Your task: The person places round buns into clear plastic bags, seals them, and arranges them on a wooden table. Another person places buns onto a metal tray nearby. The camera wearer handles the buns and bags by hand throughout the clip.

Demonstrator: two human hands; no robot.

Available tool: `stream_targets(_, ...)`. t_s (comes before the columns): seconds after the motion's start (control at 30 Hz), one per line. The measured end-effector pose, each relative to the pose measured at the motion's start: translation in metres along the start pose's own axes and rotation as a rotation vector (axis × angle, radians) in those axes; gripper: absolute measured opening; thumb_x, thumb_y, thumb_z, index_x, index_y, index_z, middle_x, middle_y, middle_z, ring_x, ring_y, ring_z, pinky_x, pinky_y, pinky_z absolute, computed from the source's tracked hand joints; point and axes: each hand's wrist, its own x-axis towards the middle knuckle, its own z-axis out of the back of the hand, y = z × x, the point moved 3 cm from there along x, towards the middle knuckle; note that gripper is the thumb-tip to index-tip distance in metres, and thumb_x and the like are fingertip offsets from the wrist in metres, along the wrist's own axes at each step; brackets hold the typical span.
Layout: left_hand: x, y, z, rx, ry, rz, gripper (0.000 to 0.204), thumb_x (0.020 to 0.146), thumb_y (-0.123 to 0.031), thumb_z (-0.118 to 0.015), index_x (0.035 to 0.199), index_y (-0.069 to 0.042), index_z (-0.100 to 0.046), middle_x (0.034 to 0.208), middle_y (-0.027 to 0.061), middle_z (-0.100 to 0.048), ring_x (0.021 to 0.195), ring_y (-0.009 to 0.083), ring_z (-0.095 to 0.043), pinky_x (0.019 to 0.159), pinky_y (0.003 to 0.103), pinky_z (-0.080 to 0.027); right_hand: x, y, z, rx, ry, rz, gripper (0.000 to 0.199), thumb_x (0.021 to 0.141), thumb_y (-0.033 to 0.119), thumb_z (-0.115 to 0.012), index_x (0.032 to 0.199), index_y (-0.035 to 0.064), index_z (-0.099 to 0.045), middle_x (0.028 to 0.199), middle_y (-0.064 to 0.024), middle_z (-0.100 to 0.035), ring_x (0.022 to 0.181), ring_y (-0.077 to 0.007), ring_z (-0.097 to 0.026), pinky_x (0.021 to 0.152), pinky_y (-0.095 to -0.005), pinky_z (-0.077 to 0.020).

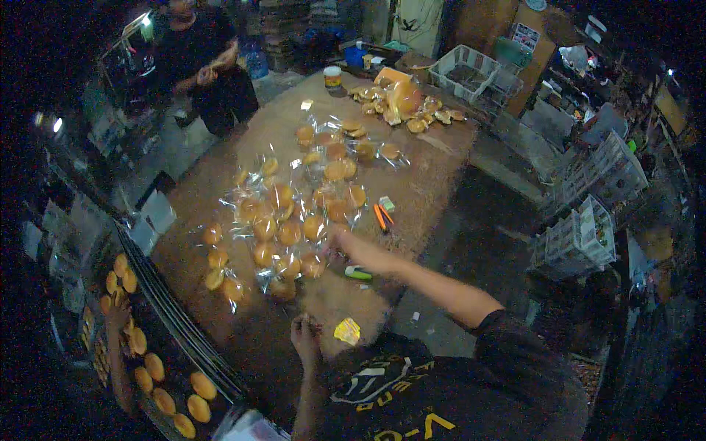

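The right hand (340,242) stretches across the rough brown table (441,169) to a spread of round, golden buns (287,231) in glossy clear bags. Its fingers rest on a bagged bun; how tightly they curl cannot be told. The left hand (304,334) hovers nearer the body at the table's near edge, fingers loosely bent and holding nothing visible, just beside a crumpled yellow wrapper (348,331). The bun spread runs lengthwise away from the person. A green-and-white lighter (359,273) lies by the right wrist. More buns sit on a dark tray (173,400) at lower left.
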Motion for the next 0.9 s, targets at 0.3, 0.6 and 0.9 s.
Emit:
stream_targets(0.3, -0.045, 0.019, 0.032, -0.141, -0.16, 0.262, 0.042, 0.109, -0.045, -0.04, 0.094, -0.01, -0.057, 0.083, 0.0009, -0.055, 0.077, 0.0121, -0.055, 0.071, 0.027, -0.045, -0.089, -0.103, -0.148, 0.163, 0.473, -0.326, 0.061, 0.108, 0.051, -0.035, 0.13, -0.0002, -0.059, 0.121, -0.0113, -0.065, 0.114, -0.0215, -0.06, 0.102, -0.0361, -0.0466)
stream_targets(0.6, 0.015, 0.02, 0.009, 0.193, 0.035, -0.021, 0.043, 0.109, -0.039, -0.039, 0.093, -0.007, -0.063, 0.088, 0.0026, -0.062, 0.082, 0.0127, -0.055, 0.075, 0.027, -0.043, -0.013, -0.149, 0.075, -0.004, -0.362, -0.355, 0.039, 0.104, 0.037, -0.055, 0.12, 0.003, -0.067, 0.101, -0.0044, -0.069, 0.088, -0.0107, -0.063, 0.081, -0.0288, -0.0515)
stream_targets(0.9, 0.02, -0.009, -0.042, 0.368, -0.183, -0.017, 0.031, 0.108, -0.025, -0.046, 0.096, -0.003, -0.063, 0.092, 0.0044, -0.064, 0.09, 0.0138, -0.058, 0.086, 0.031, -0.046, 0.103, -0.28, 0.299, 0.897, -0.819, -0.325, 0.034, 0.095, 0.04, -0.069, 0.099, 0.0068, -0.062, 0.075, -0.0046, -0.059, 0.066, -0.0188, -0.059, 0.067, -0.0374, -0.0571)
